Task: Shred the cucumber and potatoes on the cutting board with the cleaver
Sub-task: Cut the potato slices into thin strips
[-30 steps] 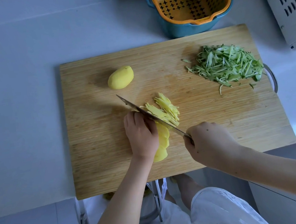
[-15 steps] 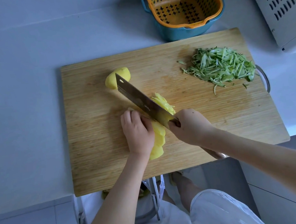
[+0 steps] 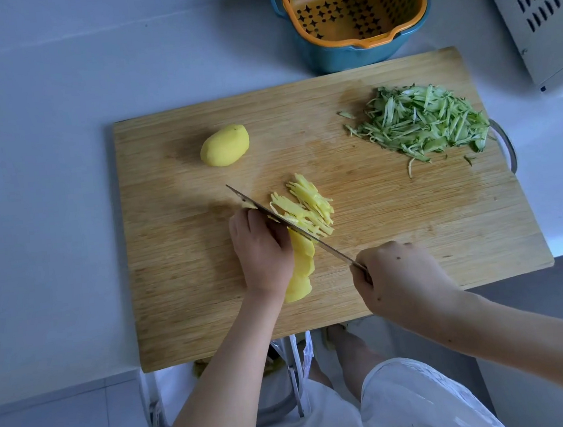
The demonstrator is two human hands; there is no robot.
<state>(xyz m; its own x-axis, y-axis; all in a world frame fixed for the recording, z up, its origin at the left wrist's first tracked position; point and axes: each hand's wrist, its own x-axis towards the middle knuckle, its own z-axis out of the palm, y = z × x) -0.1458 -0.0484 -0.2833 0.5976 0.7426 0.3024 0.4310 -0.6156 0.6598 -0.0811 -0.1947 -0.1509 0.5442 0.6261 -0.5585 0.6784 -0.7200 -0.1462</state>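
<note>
A wooden cutting board (image 3: 396, 236) lies on the grey counter. My left hand (image 3: 261, 249) presses down on a fanned row of yellow potato slices (image 3: 301, 270) near the board's middle. My right hand (image 3: 400, 281) grips the handle of the cleaver (image 3: 288, 226), whose blade stands edge-down against my left knuckles. Beyond the blade lie thin potato shreds (image 3: 310, 207). A whole peeled potato (image 3: 224, 145) sits at the board's back left. Shredded cucumber (image 3: 422, 122) is piled at the back right.
An orange strainer basket inside a blue bowl (image 3: 353, 10) stands just behind the board. A grey perforated appliance (image 3: 542, 9) is at the far right. A metal handle (image 3: 507, 147) juts from the board's right edge. My legs and a stool show below the counter edge.
The cleaver was tilted flat and raised half a second ago; its blade is now down on edge against the slices. My right hand has moved back toward me. More shreds lie beyond the blade.
</note>
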